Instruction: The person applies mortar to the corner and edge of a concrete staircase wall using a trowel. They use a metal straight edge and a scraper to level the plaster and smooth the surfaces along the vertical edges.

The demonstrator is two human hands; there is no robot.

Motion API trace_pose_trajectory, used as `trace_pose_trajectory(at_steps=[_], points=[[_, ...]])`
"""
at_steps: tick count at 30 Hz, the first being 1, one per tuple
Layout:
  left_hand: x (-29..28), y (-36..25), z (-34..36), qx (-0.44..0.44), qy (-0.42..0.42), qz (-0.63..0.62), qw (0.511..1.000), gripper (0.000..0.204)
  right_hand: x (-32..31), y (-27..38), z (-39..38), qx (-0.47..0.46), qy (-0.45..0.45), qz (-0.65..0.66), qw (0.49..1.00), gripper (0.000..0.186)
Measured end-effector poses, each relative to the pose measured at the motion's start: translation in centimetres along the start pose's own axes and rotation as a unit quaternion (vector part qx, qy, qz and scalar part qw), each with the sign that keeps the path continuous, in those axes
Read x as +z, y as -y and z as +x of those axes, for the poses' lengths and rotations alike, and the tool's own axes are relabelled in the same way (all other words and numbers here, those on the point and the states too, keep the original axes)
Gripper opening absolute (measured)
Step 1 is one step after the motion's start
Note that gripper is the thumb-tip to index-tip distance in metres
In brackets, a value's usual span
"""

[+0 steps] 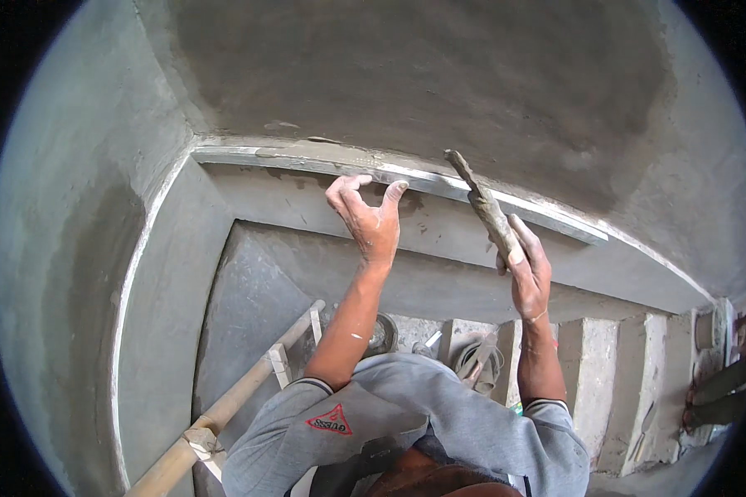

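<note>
A long silvery straightedge [460, 187] lies along the ledge at the foot of a wet grey plastered wall [423, 83]. My left hand [370, 217] is curled at the near side of this bar, thumb and fingertips against it. To the right, my right hand [529, 267] grips a mortar-coated trowel [486, 209], seen nearly edge-on and tilted up to the left. The trowel's handle is hidden in my fingers. Its far tip stands in front of the wall, just beyond the bar; whether it touches anything I cannot tell.
Below the ledge, concrete steps [584, 373] descend to the right. A round wooden pole [236, 396] slants at lower left. A dark bucket [383, 333] and a coil of cable [482, 360] sit below. Another person's legs [721, 389] show at the right edge.
</note>
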State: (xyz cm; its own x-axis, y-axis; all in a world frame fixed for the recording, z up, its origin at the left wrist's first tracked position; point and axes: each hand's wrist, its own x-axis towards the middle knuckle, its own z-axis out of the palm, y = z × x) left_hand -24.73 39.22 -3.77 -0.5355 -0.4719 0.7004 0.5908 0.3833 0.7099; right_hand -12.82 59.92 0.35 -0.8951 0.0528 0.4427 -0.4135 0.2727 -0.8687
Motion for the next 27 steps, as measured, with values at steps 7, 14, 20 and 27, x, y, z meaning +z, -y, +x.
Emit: trace_pose_trajectory(at_steps=[7, 14, 20, 27], points=[[0.1, 0.7, -0.2, 0.069, 0.007, 0.03, 0.997, 0.047, 3.8, -0.4, -4.1, 0.103, 0.065, 0.308, 0.944, 0.069], [0.6, 1.4, -0.3, 0.115, 0.022, -0.006, 0.993, 0.041, 6.0, -2.9, -5.0, 0.112, 0.005, 0.264, 0.958, 0.062], [0.5, 2.1, -0.1, 0.138, 0.006, 0.068, 0.988, 0.047, 3.7, -5.3, -2.9, 0.01, -0.117, 0.115, 0.986, 0.059], [0.8, 2.5, -0.4, 0.139, 0.005, 0.056, 0.989, 0.049, 5.6, -5.3, -3.0, 0.005, -0.143, 0.07, 0.987, 0.058]])
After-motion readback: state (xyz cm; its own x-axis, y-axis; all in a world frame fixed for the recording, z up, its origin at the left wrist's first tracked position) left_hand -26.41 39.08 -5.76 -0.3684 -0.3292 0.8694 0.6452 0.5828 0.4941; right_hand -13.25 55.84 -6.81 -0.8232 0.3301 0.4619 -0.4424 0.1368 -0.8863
